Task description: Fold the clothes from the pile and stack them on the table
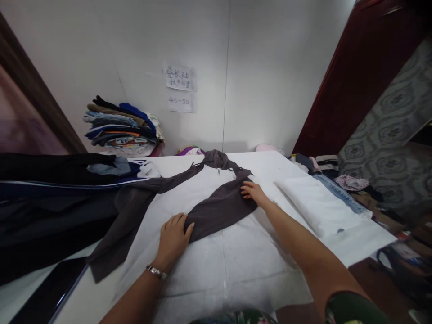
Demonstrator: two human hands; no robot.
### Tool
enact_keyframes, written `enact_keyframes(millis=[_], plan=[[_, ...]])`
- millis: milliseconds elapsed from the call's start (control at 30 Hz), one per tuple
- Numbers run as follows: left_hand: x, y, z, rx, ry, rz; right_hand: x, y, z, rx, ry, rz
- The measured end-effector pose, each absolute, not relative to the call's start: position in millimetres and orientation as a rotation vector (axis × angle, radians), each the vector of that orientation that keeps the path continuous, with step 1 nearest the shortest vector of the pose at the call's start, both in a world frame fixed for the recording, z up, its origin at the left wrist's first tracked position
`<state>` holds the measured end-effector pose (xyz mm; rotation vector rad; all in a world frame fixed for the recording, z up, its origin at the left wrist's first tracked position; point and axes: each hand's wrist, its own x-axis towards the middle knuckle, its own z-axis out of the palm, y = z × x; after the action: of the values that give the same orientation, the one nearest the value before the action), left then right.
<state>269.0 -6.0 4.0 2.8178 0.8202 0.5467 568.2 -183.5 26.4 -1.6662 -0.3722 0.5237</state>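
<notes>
A zip-up hooded jacket with a white body and dark grey sleeves lies spread out on the white table, its grey hood towards the wall. One grey sleeve is folded across the jacket's front. The other sleeve stretches out to the left. My left hand rests open on the cuff end of the folded sleeve, thumb on the cloth. At the upper end of that same sleeve, my right hand lies open with its fingers on the fabric.
Dark garments are heaped on the left side. Against the wall stands a tall stack of folded clothes. A white folded bundle lies on the right, beside blue denim. More clothes sit beyond the table's right edge.
</notes>
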Motion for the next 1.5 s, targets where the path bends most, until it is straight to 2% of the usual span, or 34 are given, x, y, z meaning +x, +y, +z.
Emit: enact_keyframes(millis=[433, 733, 933, 1033, 1167, 1267, 1367, 1500], plan=[[265.0, -6.3, 13.4, 2.678, 0.756, 0.657, 621.1, -126.3, 46.1, -1.660, -0.098, 0.481], [263.8, -4.3, 16.2, 2.550, 0.645, 0.847, 641.4, -98.6, 57.1, -1.678, -0.353, 0.383], [261.6, 3.9, 6.9, 2.568, 0.875, 0.671, 618.2, -104.2, 37.9, -1.802, -0.559, 0.280], [260.6, 6.3, 10.2, 2.578, 0.920, 0.591, 591.3, -134.7, 32.4, -1.888, -0.854, 0.245], [262.7, 7.8, 14.7, 2.497, 0.861, 0.672, 536.1, -179.0, 24.9, -2.047, -1.699, 0.321], [265.9, 5.5, 13.8, 2.316, 0.722, 0.759, 502.8, -183.9, 20.0, -2.173, -1.881, 0.310], [266.6, 1.9, 13.2, 2.073, 0.626, 0.785, 501.5, -166.8, 26.8, -2.243, -1.681, 0.242], [262.4, 2.6, 16.0, 1.841, 0.574, 0.827, 551.5, -162.5, 67.6, -2.001, -0.881, 0.108]])
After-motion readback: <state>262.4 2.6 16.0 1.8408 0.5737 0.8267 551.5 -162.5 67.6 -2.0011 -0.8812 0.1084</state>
